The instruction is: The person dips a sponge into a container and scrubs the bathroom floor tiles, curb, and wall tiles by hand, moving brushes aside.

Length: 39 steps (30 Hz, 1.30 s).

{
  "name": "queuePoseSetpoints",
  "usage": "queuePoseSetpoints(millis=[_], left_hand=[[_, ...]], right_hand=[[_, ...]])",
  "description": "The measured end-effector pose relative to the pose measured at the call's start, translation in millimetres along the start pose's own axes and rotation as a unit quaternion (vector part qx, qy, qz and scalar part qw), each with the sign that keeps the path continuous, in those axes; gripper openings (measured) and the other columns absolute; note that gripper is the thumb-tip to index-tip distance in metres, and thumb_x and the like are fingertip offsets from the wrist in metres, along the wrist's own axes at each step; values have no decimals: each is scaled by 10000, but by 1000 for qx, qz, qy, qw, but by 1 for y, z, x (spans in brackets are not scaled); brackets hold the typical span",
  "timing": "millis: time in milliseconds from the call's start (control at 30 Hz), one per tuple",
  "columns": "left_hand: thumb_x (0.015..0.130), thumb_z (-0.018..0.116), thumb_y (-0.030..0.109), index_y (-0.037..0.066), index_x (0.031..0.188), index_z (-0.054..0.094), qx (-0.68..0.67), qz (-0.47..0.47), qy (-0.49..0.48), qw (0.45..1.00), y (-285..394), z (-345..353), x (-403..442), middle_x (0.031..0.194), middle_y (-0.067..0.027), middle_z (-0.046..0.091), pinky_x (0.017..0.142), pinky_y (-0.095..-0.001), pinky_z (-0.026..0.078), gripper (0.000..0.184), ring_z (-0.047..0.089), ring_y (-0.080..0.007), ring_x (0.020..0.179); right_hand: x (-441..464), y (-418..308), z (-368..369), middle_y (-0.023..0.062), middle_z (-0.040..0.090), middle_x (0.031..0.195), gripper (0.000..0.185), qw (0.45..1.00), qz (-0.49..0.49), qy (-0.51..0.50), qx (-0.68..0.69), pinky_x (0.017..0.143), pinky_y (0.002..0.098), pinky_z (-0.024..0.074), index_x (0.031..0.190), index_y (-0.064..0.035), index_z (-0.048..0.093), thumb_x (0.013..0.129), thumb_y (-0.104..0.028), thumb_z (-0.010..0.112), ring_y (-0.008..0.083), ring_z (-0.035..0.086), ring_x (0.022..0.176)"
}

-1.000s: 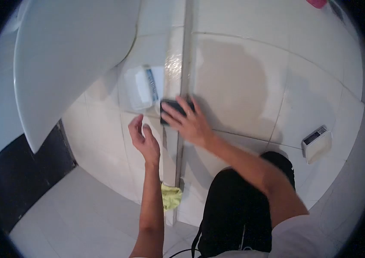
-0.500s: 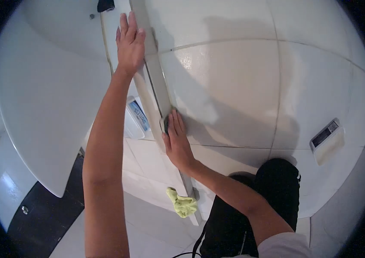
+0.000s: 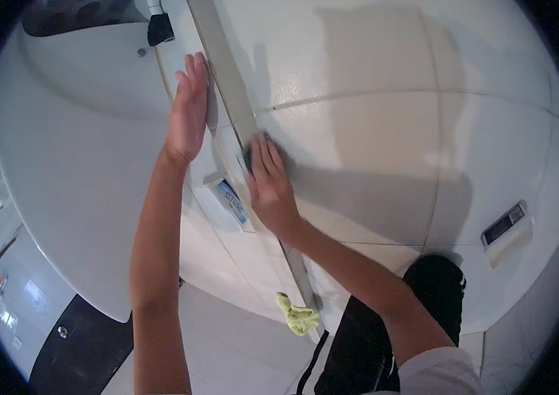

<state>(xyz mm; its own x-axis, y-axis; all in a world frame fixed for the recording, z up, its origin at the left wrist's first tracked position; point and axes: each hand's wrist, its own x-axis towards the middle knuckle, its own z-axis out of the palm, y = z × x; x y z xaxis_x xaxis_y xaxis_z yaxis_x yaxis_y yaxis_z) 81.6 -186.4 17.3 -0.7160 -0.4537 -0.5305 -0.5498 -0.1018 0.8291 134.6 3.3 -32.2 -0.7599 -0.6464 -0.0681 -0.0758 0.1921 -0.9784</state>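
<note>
My right hand (image 3: 273, 192) presses a dark green scouring pad (image 3: 248, 158) on the long pale ledge (image 3: 230, 85); fingers cover most of the pad. Farther up, my left hand (image 3: 189, 108) is open, its fingers stretched out beside the ledge, nothing in it. Whether its palm touches the surface I cannot tell. Between my arms, left of the ledge, lies a white tub with a blue label (image 3: 230, 203). A crumpled yellow-green cloth (image 3: 300, 320) rests on the ledge's near end.
White tiles (image 3: 372, 145) spread to the right of the ledge, with a white container with a dark label (image 3: 506, 230) at the far right. A large white basin-like surface (image 3: 82, 151) fills the left. A black fitting (image 3: 160, 29) hangs at the top.
My right hand has moved up along the ledge with the scouring pad. My left hand has come off the ledge's top toward its left side, turning onto its edge. The view has shifted slightly.
</note>
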Motion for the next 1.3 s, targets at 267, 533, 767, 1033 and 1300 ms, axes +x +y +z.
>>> queuePoseSetpoints(millis=[267, 533, 767, 1033, 1300], left_hand=[[945, 149, 623, 53, 1483, -51, -62, -5, -7, 998, -3, 1, -1, 1572, -71, -21, 1157, -330, -30, 809, -42, -191, 1445], [977, 151, 557, 47, 1489, 12, -101, 18, 18, 995, -13, -1, 0, 1574, -64, -7, 1157, -333, -33, 736, -45, -193, 1443], [1010, 289, 334, 35, 1488, 117, 357, 141, 165, 908, -29, 18, 2, 1555, -172, 94, 1152, -388, 94, 589, 111, -312, 1434], [941, 462, 323, 4, 1472, 122, 388, 150, 278, 866, -36, 38, 1, 1509, -277, 143, 1123, -432, 199, 706, 201, -423, 1383], [990, 348, 297, -51, 1439, 191, 382, 127, 289, 869, -33, 38, 7, 1481, -308, 179, 1110, -452, 223, 590, 231, -456, 1357]], right_hand=[[46, -11, -7, 213, 452, 1362, 501, 1000, -7, 1, 6, 1060, 440, 328, 1290, 66, 459, 807, -3, 576, 396, 402, 1253], [160, 0, 28, 251, 471, 1330, 424, 991, 19, 97, 92, 1058, 431, 340, 1265, 72, 482, 863, -41, 552, 403, 424, 1256], [79, 3, -11, 187, 563, 1266, 360, 981, 100, -6, 165, 993, 342, 408, 1269, 21, 525, 932, -106, 504, 286, 511, 1211], [169, -15, 10, 218, 540, 1275, 370, 997, 27, 65, 34, 982, 388, 416, 1235, 50, 537, 894, -96, 532, 359, 485, 1212], [322, -13, 45, 216, 581, 821, 149, 983, -34, 180, 10, 681, 488, 428, 833, 50, 546, 856, -97, 554, 414, 564, 795]])
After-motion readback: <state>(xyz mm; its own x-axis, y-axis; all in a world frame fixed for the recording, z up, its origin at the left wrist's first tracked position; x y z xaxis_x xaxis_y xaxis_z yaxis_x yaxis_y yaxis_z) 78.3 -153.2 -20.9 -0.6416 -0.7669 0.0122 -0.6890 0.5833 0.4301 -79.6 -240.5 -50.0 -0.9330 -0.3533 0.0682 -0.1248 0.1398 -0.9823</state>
